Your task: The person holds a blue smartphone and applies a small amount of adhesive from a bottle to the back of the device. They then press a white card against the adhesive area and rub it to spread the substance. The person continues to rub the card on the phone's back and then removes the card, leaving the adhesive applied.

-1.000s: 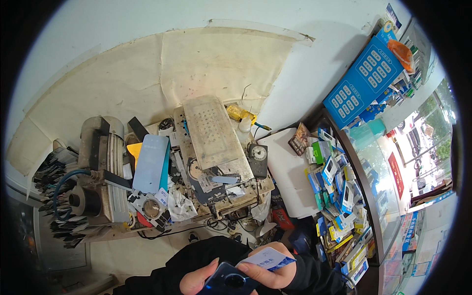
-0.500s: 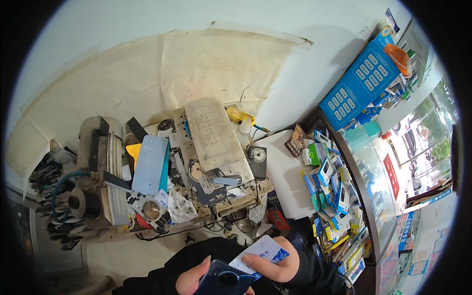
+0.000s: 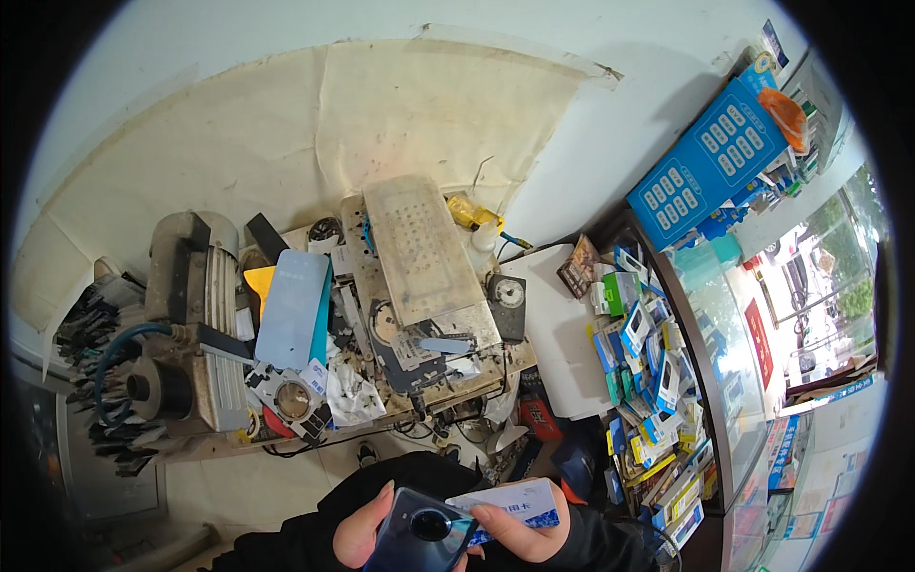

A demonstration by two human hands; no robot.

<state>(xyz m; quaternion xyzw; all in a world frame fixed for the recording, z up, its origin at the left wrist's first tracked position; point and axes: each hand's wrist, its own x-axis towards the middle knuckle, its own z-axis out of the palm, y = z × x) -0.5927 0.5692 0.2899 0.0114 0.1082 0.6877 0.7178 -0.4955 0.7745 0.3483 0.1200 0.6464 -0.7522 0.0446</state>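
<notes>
Card point(image 3: 518, 497) turned flatter vs prev., approx 2 o'clock of phone point(image 3: 412, 547); L hand point(image 3: 357, 536) clamped on phone, R hand point(image 3: 536, 541) on card.

Pretty much all black gear here: left sleeve point(image 3: 295, 541) and right sleeve point(image 3: 602, 541) are long, plain and kinda creased, with more black cloth point(image 3: 405, 473) between them. Left hand point(image 3: 360, 532) and right hand point(image 3: 530, 536) are bare. Also a dark shoe point(image 3: 366, 456) with lighter bits.
</notes>
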